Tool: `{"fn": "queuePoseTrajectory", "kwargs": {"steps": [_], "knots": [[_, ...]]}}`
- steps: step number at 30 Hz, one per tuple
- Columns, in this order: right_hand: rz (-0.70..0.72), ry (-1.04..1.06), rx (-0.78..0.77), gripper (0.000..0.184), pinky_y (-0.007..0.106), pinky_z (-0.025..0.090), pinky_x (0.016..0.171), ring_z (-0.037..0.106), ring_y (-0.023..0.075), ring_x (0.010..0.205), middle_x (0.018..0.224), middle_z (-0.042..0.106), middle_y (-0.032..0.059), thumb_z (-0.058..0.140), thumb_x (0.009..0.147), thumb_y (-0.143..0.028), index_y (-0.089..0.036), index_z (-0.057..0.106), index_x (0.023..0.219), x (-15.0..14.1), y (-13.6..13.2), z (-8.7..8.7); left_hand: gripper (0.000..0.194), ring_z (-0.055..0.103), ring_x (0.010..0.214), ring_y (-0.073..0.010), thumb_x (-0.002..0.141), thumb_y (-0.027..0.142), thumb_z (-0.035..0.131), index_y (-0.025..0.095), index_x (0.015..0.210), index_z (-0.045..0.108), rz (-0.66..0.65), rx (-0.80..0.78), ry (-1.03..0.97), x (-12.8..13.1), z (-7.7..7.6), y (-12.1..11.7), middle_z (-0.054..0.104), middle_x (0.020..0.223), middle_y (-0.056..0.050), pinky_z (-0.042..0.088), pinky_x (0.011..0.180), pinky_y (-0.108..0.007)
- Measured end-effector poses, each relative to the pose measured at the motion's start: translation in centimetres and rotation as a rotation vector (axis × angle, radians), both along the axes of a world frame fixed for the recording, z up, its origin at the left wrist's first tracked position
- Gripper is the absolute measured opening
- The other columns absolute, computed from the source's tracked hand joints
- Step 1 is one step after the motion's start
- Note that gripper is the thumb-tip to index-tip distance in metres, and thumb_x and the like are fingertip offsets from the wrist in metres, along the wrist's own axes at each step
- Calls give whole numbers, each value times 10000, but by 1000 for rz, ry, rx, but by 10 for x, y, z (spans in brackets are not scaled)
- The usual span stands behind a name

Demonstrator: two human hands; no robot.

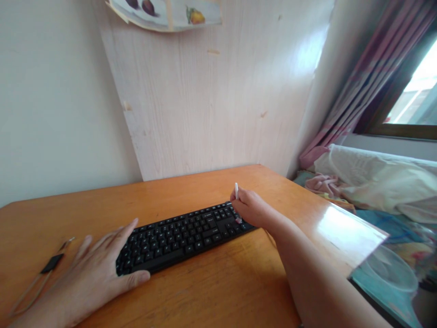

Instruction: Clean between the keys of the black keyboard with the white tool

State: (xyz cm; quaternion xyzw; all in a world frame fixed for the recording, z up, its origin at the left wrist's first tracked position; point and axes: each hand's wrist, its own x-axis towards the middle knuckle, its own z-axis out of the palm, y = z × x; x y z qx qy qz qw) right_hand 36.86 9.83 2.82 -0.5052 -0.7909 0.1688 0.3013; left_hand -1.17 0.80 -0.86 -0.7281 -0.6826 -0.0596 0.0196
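Note:
A black keyboard (184,234) lies at a slant on the wooden table. My left hand (102,262) spans its left end, with the thumb along the front edge, the index finger at the back edge and the other fingers spread to the left. Over the right end, by the arrow keys and number pad, is my right hand (251,207), closed around a small brush (236,190). The brush's white handle sticks up out of the fist. Its pinkish lower end is down at the keys; my hand covers the middle of it and part of the number pad.
A tan looped cord (34,287) with a black piece (53,263) lies left of my left hand. A pale board (211,105) stands against the wall behind the table (191,191). To the right are piled cloths (385,177) and a clear plastic tub (392,269).

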Motion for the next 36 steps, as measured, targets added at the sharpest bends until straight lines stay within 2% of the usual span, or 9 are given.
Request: {"fn": "queuePoseTrajectory", "kwargs": {"steps": [9,14,21,27,36], "knots": [[33,-20,-7,140,271,304,568,513,147,622,642,607,-7,463,846,-143,-218,484,729,3,0,0,1134,416,1404,-489,726,821,534,165,1606,249,-22,10,5,-8,-8,2,497,1513,-218,134,1174,-705],[60,5,-30,155,260,313,568,516,143,619,628,606,-11,461,832,-119,-215,492,715,1,1,-3,1120,414,1412,-475,735,832,515,182,1608,247,-20,5,24,-7,-7,1,501,1512,-211,144,1180,-697],[-34,24,22,98,264,340,621,553,160,693,709,625,12,479,831,-135,-210,512,776,0,10,-12,1163,406,1410,-492,707,847,520,131,1593,284,2,-30,14,2,2,-1,487,1515,-230,141,1187,-695],[-90,74,39,62,258,331,610,555,156,661,680,614,-3,475,875,-167,-211,502,841,1,15,-17,1110,429,1398,-485,711,812,554,168,1585,323,-20,27,-20,-2,-3,0,524,1489,-216,168,1179,-699],[-85,144,84,83,258,362,631,577,159,675,716,631,3,467,947,-256,-207,507,893,-1,23,-26,1129,436,1393,-485,716,838,524,143,1583,320,-26,31,11,-2,-4,1,526,1480,-235,176,1176,-703]]}}
